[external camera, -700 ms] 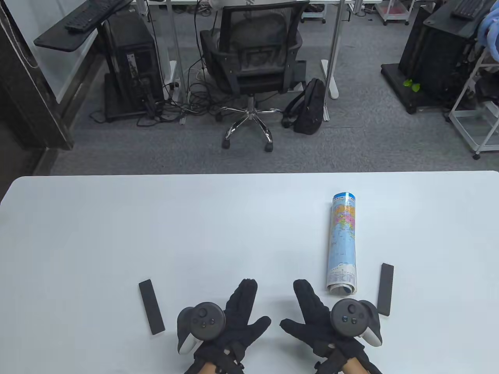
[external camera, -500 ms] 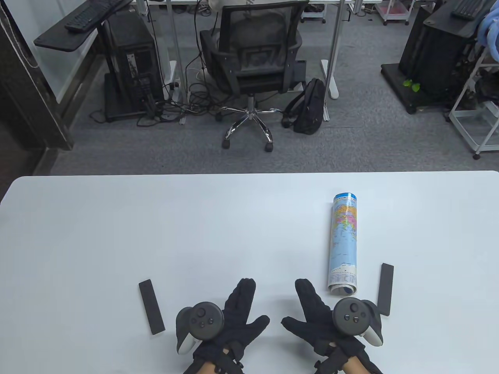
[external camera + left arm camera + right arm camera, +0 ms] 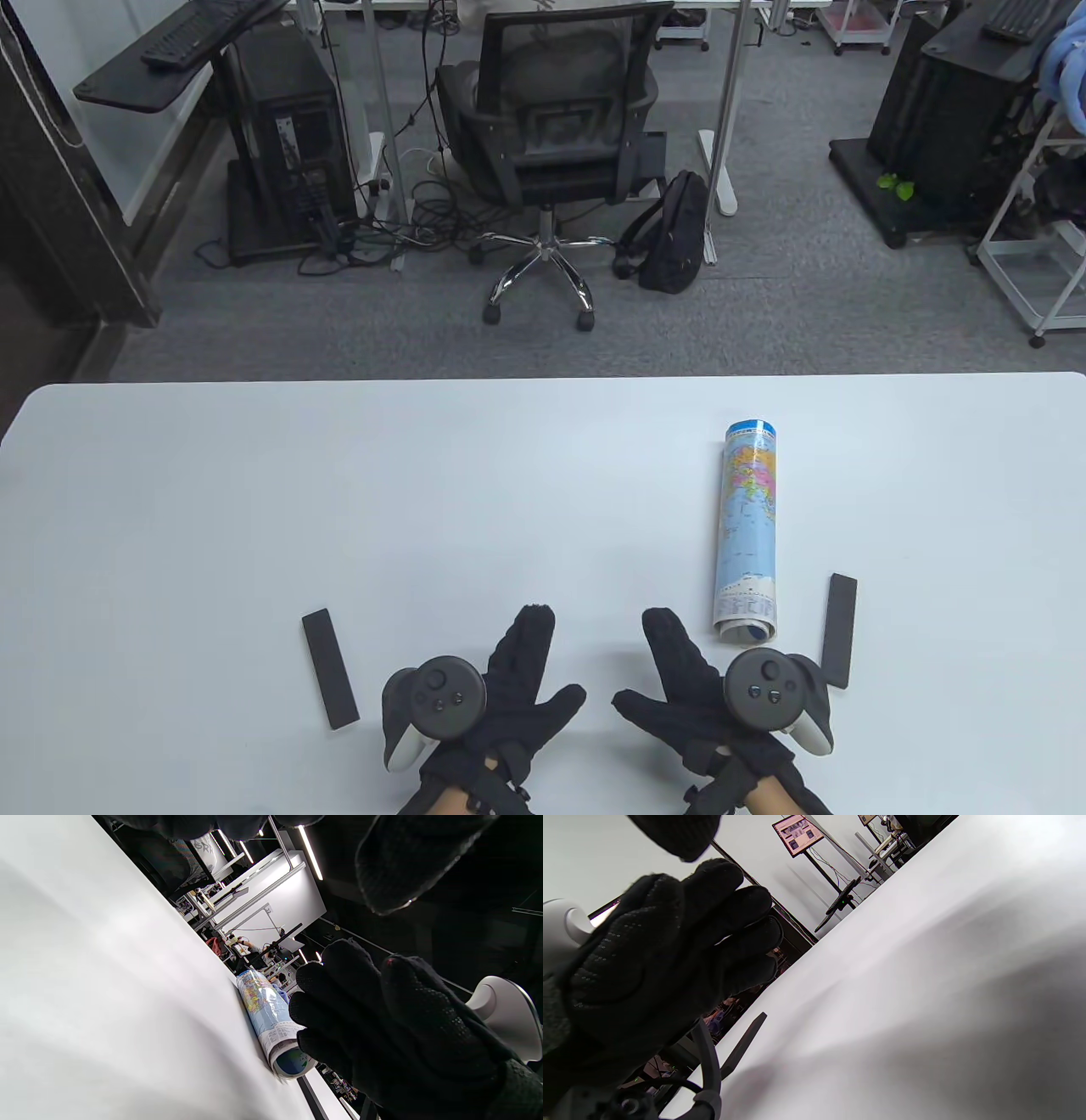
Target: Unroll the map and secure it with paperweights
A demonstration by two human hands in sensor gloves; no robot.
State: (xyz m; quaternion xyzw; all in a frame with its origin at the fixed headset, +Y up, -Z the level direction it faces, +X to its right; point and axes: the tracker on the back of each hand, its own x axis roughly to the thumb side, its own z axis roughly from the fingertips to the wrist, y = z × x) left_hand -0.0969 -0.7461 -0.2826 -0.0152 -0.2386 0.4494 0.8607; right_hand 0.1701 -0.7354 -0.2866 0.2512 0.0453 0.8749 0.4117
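A rolled map (image 3: 747, 531) lies on the white table (image 3: 339, 509) at the right, its length running front to back; it also shows in the left wrist view (image 3: 271, 1022). A black bar paperweight (image 3: 330, 668) lies left of my left hand (image 3: 517, 679). A second black paperweight (image 3: 840, 629) lies right of the map's near end, beside my right hand (image 3: 679, 688). Both gloved hands rest flat and open near the front edge, fingers extended, holding nothing. The right hand shows in the left wrist view (image 3: 382, 1027). The left hand (image 3: 670, 942) and left paperweight (image 3: 742, 1046) show in the right wrist view.
Beyond the table's far edge are an office chair (image 3: 551, 127), a black backpack (image 3: 676, 229) and computer towers (image 3: 288, 136) on the carpet.
Almost nothing: both hands shifted very slightly on the table. The map and paperweights have not moved.
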